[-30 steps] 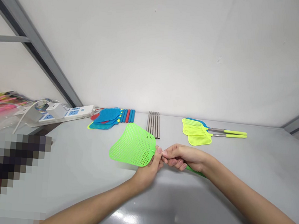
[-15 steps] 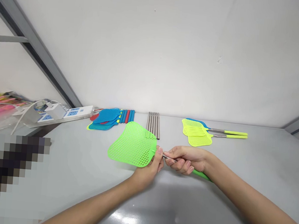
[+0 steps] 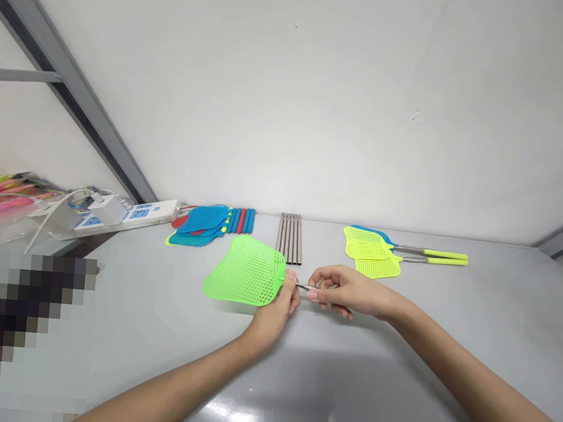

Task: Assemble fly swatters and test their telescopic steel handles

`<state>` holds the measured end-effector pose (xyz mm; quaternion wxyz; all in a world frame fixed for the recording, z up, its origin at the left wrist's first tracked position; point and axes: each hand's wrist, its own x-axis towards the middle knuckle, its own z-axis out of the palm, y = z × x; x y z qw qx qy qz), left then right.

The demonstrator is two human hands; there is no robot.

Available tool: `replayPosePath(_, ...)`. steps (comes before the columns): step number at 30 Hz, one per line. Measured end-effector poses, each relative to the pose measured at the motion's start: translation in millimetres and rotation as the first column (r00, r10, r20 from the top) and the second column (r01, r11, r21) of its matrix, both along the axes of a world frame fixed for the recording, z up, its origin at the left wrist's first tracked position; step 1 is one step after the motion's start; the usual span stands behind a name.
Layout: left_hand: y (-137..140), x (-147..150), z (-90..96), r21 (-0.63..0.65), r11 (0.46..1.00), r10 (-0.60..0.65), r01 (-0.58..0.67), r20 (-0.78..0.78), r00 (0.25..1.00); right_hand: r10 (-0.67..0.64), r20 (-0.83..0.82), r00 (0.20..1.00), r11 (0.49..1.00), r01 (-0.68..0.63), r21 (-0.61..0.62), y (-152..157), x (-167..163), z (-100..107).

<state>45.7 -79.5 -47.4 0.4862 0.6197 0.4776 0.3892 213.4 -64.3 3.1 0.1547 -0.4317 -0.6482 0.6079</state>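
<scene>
A bright green fly swatter is held in front of me, its perforated head pointing left. My left hand is closed around the neck, thumb on top, just below the head. From there a thin metal rod runs right into the fingers of my right hand, which pinch it between thumb and forefinger. The rest of the handle is hidden behind my right hand and wrist. Behind my hands, several metal tubes lie side by side on the grey table.
Blue swatter heads are stacked at the back left, beside several blue and red handle grips. Yellow-headed swatters with metal shafts lie at the back right. A white power strip with cables sits far left near plastic-bagged items.
My right hand has turned over, with its fingers looser and its back more visible. The green handle that showed below my right wrist is now hidden. The swatter has shifted slightly left.
</scene>
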Motion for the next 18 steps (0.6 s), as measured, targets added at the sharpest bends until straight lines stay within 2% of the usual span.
replayPosePath(3, -0.8, 0.6, 5.4, -0.056, 0.998, -0.023, 0.025, 0.046, 0.999, -0.032, 0.014, 0.999, 0.998, 0.031, 0.050, 1.4, 1.2, -1.6)
replayPosePath(7, -2.4, -0.7, 13.0, -0.106, 0.986, -0.127, 0.125, -0.005, 0.992, -0.057, 0.006, 0.998, 0.997, 0.057, 0.052, 1.3, 0.5, -2.8)
replayPosePath(12, -3.0, -2.5, 15.4, 0.003, 0.983, -0.184, 0.184, -0.021, 0.983, -0.091, 0.039, 0.995, 0.996, 0.090, 0.012, 0.7, -4.2, -4.5)
replayPosePath(16, -4.0, -3.3, 17.3, 0.077, 0.973, -0.208, 0.217, -0.105, 0.972, -0.045, 0.073, 0.996, 0.997, 0.040, 0.064, -1.2, -5.6, -3.0)
replayPosePath(18, -4.7, -3.5, 18.8, 0.089, 0.970, -0.214, 0.226, -0.124, 0.969, -0.011, 0.070, 0.998, 0.999, 0.008, 0.045, -2.4, -5.1, -0.8)
